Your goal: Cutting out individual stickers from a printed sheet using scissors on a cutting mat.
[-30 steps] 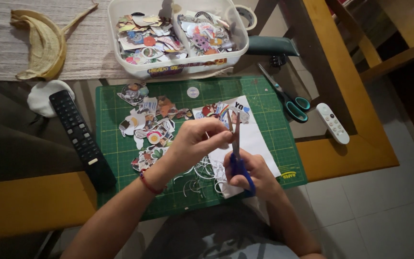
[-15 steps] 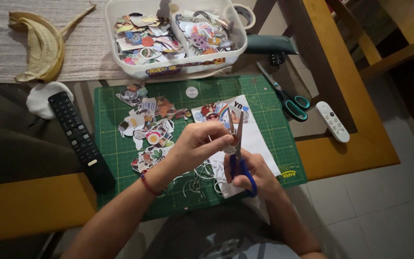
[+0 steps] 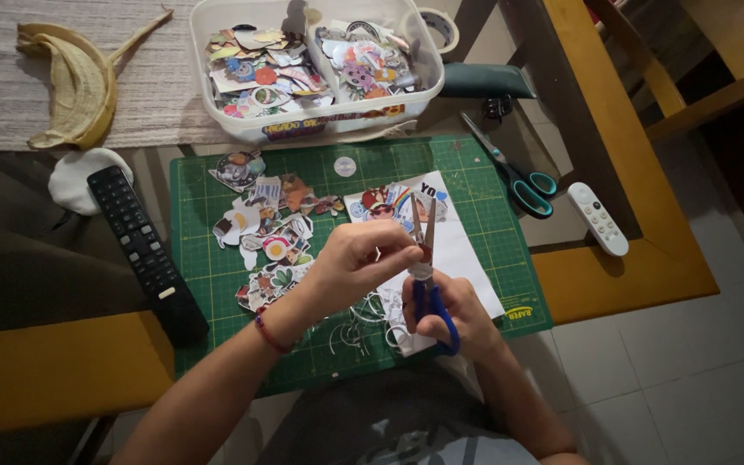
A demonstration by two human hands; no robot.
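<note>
we see the green cutting mat (image 3: pixel 217 258) lying on the desk (image 3: pixel 622 275), and we place everything against it. above the mat's near half, the right hand (image 3: pixel 454 314) is clenched through the blue handles of the scissors (image 3: pixel 428 275), whose blades point away from the person and stand slightly parted. the left hand (image 3: pixel 359 263) sits just left of those blades, its fingertips (image 3: pixel 406 252) pinching a small paper cutout (image 3: pixel 424 252) held right at the blades; the piece is too small for us to tell what is on it. under both hands, a white sticker sheet (image 3: pixel 458 250) lies on the mat's right half, with curled white paper trimmings (image 3: pixel 355 323) on the mat near its front edge. a heap of cut stickers (image 3: pixel 269 232) covers the mat's left middle, well clear of the right hand and just beyond the left wrist. behind the mat's far edge stands a clear plastic box (image 3: pixel 312 129) full of stickers. off the mat's right far corner lie teal-handled scissors (image 3: pixel 514 172) and, further right, a small white remote (image 3: pixel 598 218). off the mat's left edge lies a black remote (image 3: pixel 144 245), and far beyond that corner a banana peel (image 3: pixel 75 86).
</note>
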